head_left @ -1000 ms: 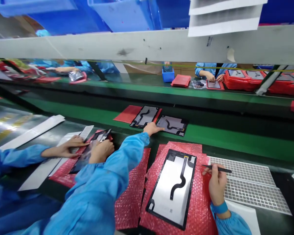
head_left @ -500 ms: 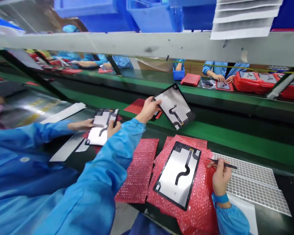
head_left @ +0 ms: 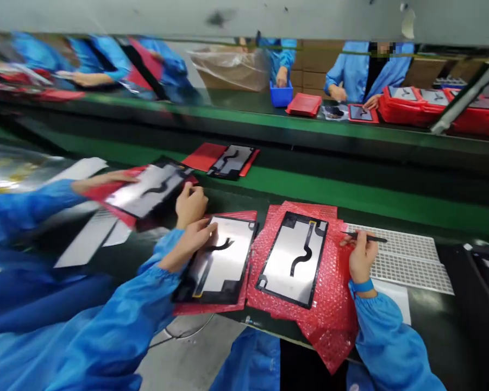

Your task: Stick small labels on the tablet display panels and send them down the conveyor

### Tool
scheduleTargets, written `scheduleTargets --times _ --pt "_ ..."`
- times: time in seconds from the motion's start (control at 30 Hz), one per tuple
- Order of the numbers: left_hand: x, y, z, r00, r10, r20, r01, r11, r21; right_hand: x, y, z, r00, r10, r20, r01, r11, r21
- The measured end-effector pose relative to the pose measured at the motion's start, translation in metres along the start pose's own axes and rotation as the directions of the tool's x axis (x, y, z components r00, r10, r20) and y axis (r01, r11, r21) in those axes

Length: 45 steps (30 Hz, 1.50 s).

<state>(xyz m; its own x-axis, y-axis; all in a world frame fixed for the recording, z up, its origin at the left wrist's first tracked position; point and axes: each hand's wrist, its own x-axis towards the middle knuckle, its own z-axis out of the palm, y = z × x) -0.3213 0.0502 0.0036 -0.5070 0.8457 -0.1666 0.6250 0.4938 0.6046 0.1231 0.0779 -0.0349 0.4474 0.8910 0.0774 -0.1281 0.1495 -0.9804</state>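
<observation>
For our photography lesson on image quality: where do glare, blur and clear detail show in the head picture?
Head view: glare whitens the shiny surface at far left and gleams on the panel nearest the tweezers; head view: a co-worker's display looks smeared, perhaps by motion; head view: the grid sheets show distinct squares, while blue clothing at upper left is soft.

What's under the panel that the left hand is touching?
Red bubble wrap peeks out from beneath the panel; the rest is covered by the panel and can't be seen.
</observation>
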Motion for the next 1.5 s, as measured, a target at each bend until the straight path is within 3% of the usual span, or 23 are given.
scheduleTargets --times 0.17,0.33,0.47,0.57,0.6,0.63,0.67,0.7,0.73,0.77,0.8,0.83,0.87,0.97,1.2,1.33,1.5 --pt "-0.013 -0.009 0.030 0.989 0.147 -0.019 -0.140 0.971 0.196 0.017 -0.025 -0.026 0.998 -0.053 0.016 0.053 0.998 -0.039" --pt "-0.021 0.001 0.035 0.956 0.289 -0.045 -0.259 0.909 0.327 0.040 -0.031 -0.077 0.994 0.031 0.107 -0.011 0.983 -0.183" --pt "-0.030 0.039 0.031 0.889 0.449 -0.086 -0.421 0.878 0.227 0.053 -0.020 -0.098 0.983 0.123 0.140 -0.083 0.961 -0.263" --pt "-0.054 0.094 0.044 0.779 0.626 0.018 -0.627 0.779 0.023 0.061 -0.013 -0.092 0.971 0.161 0.179 -0.107 0.955 -0.276" --pt "-0.067 0.115 0.054 0.716 0.688 0.118 -0.687 0.725 -0.057 0.063 -0.012 -0.088 0.966 0.165 0.199 -0.106 0.955 -0.278" --pt "-0.081 0.135 0.067 0.626 0.739 0.250 -0.732 0.667 -0.139 0.064 -0.012 -0.084 0.961 0.165 0.220 -0.099 0.954 -0.282" --pt "-0.095 0.154 0.082 0.488 0.796 0.359 -0.782 0.581 -0.224 0.064 -0.012 -0.081 0.958 0.160 0.237 -0.087 0.953 -0.290" --pt "-0.109 0.170 0.098 0.308 0.834 0.458 -0.828 0.473 -0.303 0.064 -0.012 -0.079 0.957 0.152 0.249 -0.074 0.951 -0.299" --pt "-0.122 0.184 0.115 0.118 0.868 0.483 -0.874 0.321 -0.364 0.063 -0.012 -0.078 0.957 0.144 0.253 -0.061 0.949 -0.308" --pt "-0.132 0.193 0.132 -0.035 0.882 0.470 -0.907 0.169 -0.385 0.062 -0.011 -0.078 0.959 0.136 0.250 -0.052 0.947 -0.316" --pt "-0.140 0.200 0.148 -0.150 0.877 0.456 -0.925 0.039 -0.379 0.060 -0.011 -0.080 0.961 0.132 0.241 -0.050 0.946 -0.319" --pt "-0.145 0.203 0.162 -0.226 0.868 0.442 -0.934 -0.064 -0.351 0.057 -0.010 -0.082 0.964 0.131 0.230 -0.052 0.946 -0.319" --pt "-0.148 0.204 0.174 -0.264 0.859 0.440 -0.941 -0.129 -0.313 0.055 -0.008 -0.084 0.968 0.130 0.215 -0.057 0.947 -0.315" --pt "-0.149 0.198 0.191 -0.265 0.848 0.458 -0.958 -0.180 -0.223 0.050 -0.004 -0.090 0.975 0.132 0.176 -0.076 0.953 -0.294" --pt "-0.145 0.191 0.181 -0.135 0.889 0.437 -0.986 -0.078 -0.147 0.049 -0.005 -0.090 0.984 0.092 0.153 -0.051 0.966 -0.254" --pt "-0.147 0.188 0.185 -0.104 0.891 0.441 -0.993 -0.064 -0.104 0.045 -0.011 -0.089 0.988 0.073 0.137 -0.033 0.960 -0.276" --pt "-0.149 0.183 0.191 -0.063 0.892 0.447 -0.996 -0.029 -0.083 0.046 -0.016 -0.098 0.999 -0.028 0.030 0.036 0.950 -0.310"
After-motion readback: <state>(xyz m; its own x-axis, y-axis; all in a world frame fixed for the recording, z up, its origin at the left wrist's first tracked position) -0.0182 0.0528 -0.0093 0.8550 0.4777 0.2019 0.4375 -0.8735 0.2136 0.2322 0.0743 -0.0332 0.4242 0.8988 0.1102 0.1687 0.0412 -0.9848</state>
